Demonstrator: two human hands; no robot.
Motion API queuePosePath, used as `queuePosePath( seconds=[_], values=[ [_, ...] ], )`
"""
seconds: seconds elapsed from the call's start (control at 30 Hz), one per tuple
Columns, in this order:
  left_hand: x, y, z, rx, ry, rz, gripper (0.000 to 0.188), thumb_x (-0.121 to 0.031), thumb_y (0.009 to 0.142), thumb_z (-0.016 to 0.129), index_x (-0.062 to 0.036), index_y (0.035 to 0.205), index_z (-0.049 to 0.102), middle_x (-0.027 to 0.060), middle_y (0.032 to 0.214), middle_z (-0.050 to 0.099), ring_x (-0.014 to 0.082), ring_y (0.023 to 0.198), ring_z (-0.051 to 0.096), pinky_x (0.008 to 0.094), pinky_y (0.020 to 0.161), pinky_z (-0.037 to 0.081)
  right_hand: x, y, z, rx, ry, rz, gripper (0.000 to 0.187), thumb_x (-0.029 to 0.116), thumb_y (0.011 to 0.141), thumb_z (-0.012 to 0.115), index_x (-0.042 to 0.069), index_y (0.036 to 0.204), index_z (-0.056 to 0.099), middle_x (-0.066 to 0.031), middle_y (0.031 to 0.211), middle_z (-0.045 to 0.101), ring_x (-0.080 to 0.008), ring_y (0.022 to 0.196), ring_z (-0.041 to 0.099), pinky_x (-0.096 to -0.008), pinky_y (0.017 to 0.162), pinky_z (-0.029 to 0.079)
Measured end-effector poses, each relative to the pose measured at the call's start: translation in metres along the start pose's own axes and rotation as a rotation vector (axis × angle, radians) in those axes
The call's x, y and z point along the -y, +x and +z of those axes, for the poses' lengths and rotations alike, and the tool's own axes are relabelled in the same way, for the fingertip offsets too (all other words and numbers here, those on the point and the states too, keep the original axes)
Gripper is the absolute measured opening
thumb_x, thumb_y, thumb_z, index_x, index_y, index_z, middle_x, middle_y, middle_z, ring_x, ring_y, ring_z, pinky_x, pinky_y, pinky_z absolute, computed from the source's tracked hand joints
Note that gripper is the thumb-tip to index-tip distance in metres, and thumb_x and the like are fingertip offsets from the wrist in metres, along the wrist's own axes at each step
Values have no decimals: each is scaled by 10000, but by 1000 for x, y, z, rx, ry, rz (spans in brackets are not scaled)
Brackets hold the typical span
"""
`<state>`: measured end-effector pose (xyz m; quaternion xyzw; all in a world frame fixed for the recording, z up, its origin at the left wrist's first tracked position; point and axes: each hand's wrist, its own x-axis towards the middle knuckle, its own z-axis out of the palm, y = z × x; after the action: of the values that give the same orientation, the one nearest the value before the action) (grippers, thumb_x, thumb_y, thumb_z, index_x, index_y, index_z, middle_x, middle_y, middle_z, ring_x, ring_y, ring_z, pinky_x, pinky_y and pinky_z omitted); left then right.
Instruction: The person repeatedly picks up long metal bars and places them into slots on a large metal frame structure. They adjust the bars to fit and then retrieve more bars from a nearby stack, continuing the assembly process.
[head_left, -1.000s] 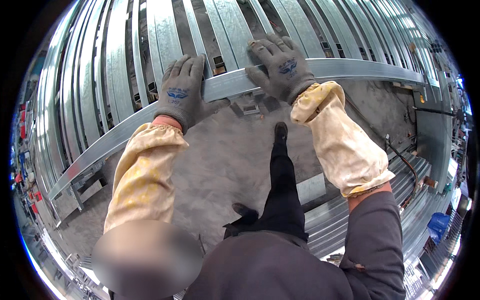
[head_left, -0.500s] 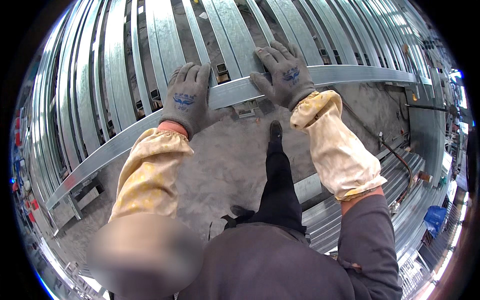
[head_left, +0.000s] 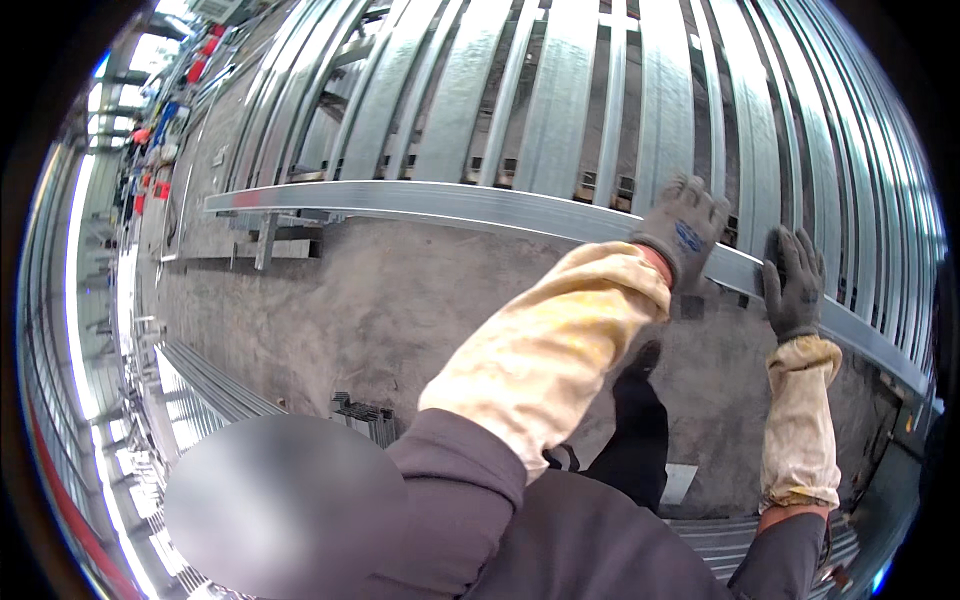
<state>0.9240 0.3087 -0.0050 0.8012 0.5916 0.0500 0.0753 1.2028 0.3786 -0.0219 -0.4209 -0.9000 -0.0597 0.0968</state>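
A long galvanized steel rail (head_left: 450,203) runs across the front ends of many parallel steel slats (head_left: 560,100). My left hand (head_left: 685,228), in a grey work glove, lies over the rail with its fingers stretched onto a slat. To its right, my right hand (head_left: 797,283), gloved alike, rests against the rail with its fingers extended and slightly apart. Neither glove is wrapped round anything that I can see. Stained cream sleeve covers (head_left: 565,345) reach up both forearms. The undersides of the hands are hidden.
Beneath the rail is a grey concrete floor (head_left: 400,300), with my dark-trousered leg (head_left: 640,440) at right. A short metal support (head_left: 267,240) stands under the rail's left part. Stacked metal profiles (head_left: 215,380) lie at lower left, with more ribbed metal (head_left: 740,545) at bottom right.
My view has swung to the left, so the rail's left end shows more fully and both hands appear farther right. Both gloves are still on the rail, closer together in the picture.
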Motion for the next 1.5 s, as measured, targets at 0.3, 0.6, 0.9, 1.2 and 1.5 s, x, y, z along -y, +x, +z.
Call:
queuePosePath(
  seconds=[0.3,0.6,0.9,1.2,1.5],
  values=[
    [-13,8,40,-357,77,14,807,-414,847,767,-46,1513,500,192,1521,540,389,1515,389,580,1291,215,-21,-6,5,-31,53,-86,566,300,1014,561,24,1508,577,-187,1537,589,-419,1504,445,-528,1261,313],
    [122,-155,-12,-87,-167,-166,1093,-777,894,633,-34,1642,345,227,1712,300,407,1631,171,564,1337,16,-27,-16,13,-36,-10,-32,618,325,1015,544,55,1569,509,-145,1586,548,-392,1525,421,-550,1272,261],
    [331,-487,-74,-38,284,-774,1120,-640,810,790,-32,1629,329,215,1646,361,388,1538,328,517,1278,254,6,-25,39,-186,-106,281,583,330,1017,632,34,1513,554,-211,1530,570,-431,1439,492,-537,1218,349],
    [482,-465,-133,70,280,-471,1158,-498,669,929,-123,1614,376,105,1653,385,326,1570,301,514,1302,214,430,143,-21,-102,411,-99,973,634,847,788,41,1556,484,-182,1570,523,-368,1527,412,-581,1294,221],
    [550,-407,-128,282,161,-57,963,-389,691,921,-85,1499,493,146,1510,557,344,1546,374,519,1335,179,588,234,-7,472,-35,-19,1235,837,829,648,64,1691,218,-161,1725,306,-355,1644,156,-556,1338,41]
  ],
)
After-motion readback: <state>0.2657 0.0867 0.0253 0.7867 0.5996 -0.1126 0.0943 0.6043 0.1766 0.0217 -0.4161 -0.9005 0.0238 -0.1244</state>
